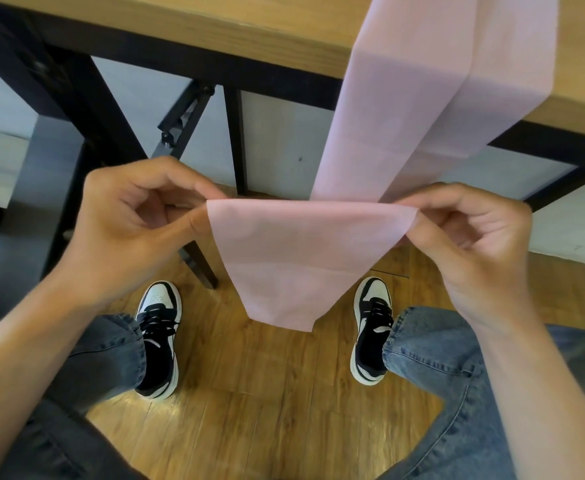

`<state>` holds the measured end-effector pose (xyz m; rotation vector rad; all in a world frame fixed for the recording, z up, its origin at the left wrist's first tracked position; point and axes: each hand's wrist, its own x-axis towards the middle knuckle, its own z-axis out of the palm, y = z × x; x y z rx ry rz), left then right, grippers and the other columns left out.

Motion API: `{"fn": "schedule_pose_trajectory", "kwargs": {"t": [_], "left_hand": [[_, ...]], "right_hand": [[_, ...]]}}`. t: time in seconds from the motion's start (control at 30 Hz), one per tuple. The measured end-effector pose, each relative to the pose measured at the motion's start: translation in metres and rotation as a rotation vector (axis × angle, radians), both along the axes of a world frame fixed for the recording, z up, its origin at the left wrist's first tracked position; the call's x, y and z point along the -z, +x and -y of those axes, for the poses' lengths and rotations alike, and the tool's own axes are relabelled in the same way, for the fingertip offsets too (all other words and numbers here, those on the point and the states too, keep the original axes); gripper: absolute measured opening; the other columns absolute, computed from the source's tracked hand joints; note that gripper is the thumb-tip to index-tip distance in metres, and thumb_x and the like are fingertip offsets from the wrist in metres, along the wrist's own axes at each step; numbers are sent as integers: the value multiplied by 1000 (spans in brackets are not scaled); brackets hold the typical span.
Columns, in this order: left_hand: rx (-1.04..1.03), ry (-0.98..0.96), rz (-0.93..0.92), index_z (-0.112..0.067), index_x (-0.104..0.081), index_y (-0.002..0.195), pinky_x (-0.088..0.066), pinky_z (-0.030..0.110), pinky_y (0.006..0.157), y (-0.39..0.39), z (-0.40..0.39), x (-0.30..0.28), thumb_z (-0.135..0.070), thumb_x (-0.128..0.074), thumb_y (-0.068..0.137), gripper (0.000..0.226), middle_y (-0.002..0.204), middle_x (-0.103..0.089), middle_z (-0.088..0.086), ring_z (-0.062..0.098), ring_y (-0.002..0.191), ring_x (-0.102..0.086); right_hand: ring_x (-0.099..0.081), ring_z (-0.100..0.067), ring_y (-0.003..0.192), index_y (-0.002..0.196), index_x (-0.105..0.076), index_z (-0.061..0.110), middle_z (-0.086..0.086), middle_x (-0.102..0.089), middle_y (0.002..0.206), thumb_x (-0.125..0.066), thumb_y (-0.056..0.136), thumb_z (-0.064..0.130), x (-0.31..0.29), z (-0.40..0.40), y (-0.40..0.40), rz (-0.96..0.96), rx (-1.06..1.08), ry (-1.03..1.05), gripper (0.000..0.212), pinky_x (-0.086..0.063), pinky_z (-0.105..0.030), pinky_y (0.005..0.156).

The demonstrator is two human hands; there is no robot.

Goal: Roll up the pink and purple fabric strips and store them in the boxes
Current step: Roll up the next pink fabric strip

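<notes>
— Below the tabletop edge, look at the hands: the left hand [135,216] is pinching one corner of the pink fabric strip [304,251], thumb and forefinger closed on it, other fingers curled in.

— And the right hand [471,233]?

— Same story on the other side. It's pinching the opposite corner, so the strip's top fold is pulled out flat between the two hands, straight across.

— Where's the loose end?

— Hanging down from that fold, narrowing to a blunt tip between the person's two shoes [157,337], above the wooden floor [266,410]. It isn't touching the floor as far as I can tell.

— And the rest of the strip?

— It runs up and away from the hands, climbs over the front edge of the tabletop [214,26] at the upper right and lies on the wood there, going out of view at the top. It looks doubled along that stretch, two layers overlapping.

— Any rolling done?

— No roll visible, just one fold held in the fingers.

— Anything else around?

— Blue jeans [440,358] on both legs, black and white shoes planted apart, black table legs [86,109] and a crossbar under the tabletop, a pale wall behind them.
</notes>
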<state>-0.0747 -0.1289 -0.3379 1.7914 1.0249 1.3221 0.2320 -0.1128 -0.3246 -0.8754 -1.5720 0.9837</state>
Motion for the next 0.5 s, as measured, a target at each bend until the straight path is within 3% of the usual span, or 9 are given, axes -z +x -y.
{"fn": "schedule_pose_trajectory", "kwargs": {"t": [0.07,0.2,0.37,0.5], "left_hand": [[32,-19,24,-13,-65,109,-60,24,79,0,1,2,-13,-70,91,19,97,-76,-8,15,86,-74],[83,-39,50,-15,-71,106,-57,22,80,1,2,3,6,-66,92,26,99,-77,-9,14,89,-74],[164,-142,199,-13,-77,101,-55,27,78,-2,0,6,-15,-69,93,11,95,-75,4,25,88,-71],[219,-206,232,-17,-78,98,-54,27,75,-1,0,3,-25,-71,93,12,91,-73,2,23,83,-69]], "right_hand": [[-74,-13,75,97,-71,12,8,-78,85,-65,89,1,2,1,-1,-47,-3,-60,15,-59,-24,65],[-74,-17,70,91,-76,19,4,-77,79,-64,90,-7,4,0,-2,-86,-3,-103,29,-60,-27,61],[-73,-22,90,92,-72,12,0,-76,92,-63,88,0,4,1,-3,-100,-38,-75,16,-61,-29,66],[-72,-17,74,91,-72,14,3,-74,80,-61,88,-11,6,1,-3,-99,15,-88,27,-60,-29,61]]}}
